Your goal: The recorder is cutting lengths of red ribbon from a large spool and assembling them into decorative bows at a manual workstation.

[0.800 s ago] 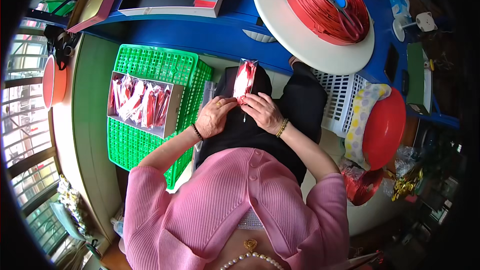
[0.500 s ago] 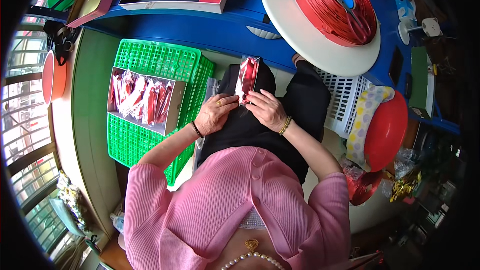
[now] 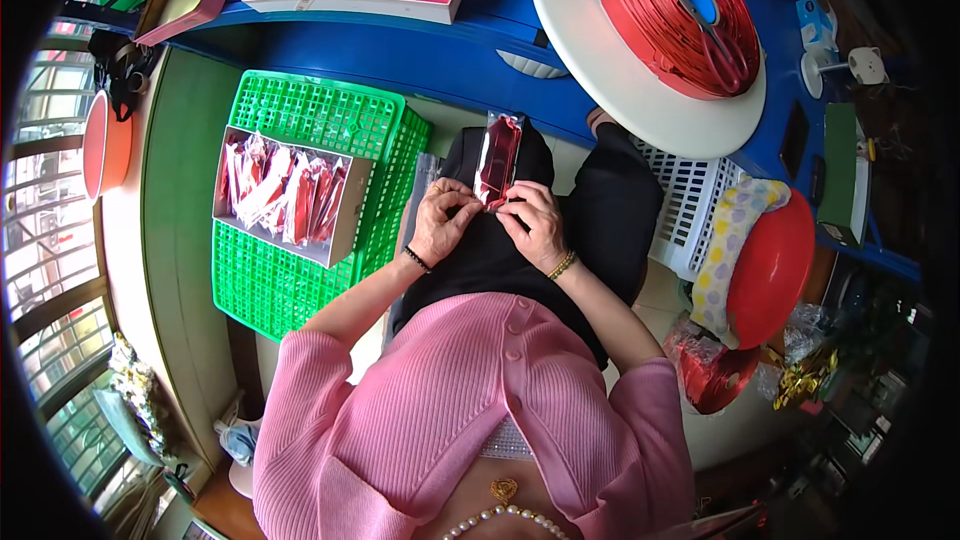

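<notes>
Head camera, the only view we have: the clear packet with something shiny and red inside stands out over the dark trousers, its far end leaning slightly right. A moment ago we saw both sets of fingers lying rather flat across its near end; now they have drawn back and curled, and the thumbs show below. The left hand appears to pinch the near left corner between thumb and forefinger; the right hand appears to pinch the near right corner the same way, though we cannot tell how firmly. The glare on the packet has dimmed, so the red reads darker. To us, this means the handling has narrowed to the packet's near edge, while the rest is uncovered. Little else has changed: the open box of similar packets sits on the green crate, and the scissors rest on the red ribbon roll, well apart from both hands.
</notes>
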Tool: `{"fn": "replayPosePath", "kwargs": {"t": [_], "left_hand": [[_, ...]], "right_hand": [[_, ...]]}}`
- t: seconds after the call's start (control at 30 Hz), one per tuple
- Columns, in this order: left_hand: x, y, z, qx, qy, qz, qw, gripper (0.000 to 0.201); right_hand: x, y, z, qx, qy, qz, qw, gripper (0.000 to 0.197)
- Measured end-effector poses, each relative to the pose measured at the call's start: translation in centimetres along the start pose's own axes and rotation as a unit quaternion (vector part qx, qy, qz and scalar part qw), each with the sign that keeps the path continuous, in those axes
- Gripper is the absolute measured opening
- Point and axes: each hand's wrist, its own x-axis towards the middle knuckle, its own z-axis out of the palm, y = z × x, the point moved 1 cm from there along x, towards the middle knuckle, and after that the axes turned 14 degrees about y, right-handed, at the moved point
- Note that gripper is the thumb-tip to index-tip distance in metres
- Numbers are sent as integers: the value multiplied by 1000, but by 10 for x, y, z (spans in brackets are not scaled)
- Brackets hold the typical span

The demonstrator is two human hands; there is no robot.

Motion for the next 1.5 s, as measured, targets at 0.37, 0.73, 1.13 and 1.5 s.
{"fn": "replayPosePath", "kwargs": {"t": [0.37,0.73,1.13,1.5], "left_hand": [[10,-9,8,109,-44,-163,980,20],[23,3,3,179,-106,-328,922,35],[22,0,-21,-135,-88,-298,941,13],[10,-71,-251,469,282,74,834,4]], "right_hand": [[-15,11,4,173,-37,437,882,12],[11,3,8,-23,-110,430,896,44],[17,0,-3,126,-125,423,889,24],[116,-8,-134,-59,177,81,979,3]]}}
